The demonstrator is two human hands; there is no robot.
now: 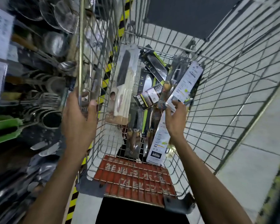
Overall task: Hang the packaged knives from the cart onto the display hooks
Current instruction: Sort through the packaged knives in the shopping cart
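down in the wire cart (233, 94), right hand (176, 120) fingers pinch a white packaged knife (187, 81); left hand (78, 120) grips the side rail (80, 46).

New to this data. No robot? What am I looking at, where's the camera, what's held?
No robot: one wide-angle camera on a person's head looks down at their two bare hands. Below is a wire cart with packaged knives piled on its floor and a red sign panel at the near end. The left hand grips the cart's side wall. The right hand pinches the lower end of a white-backed knife pack. Left of the cart are metal ladles and strainers.
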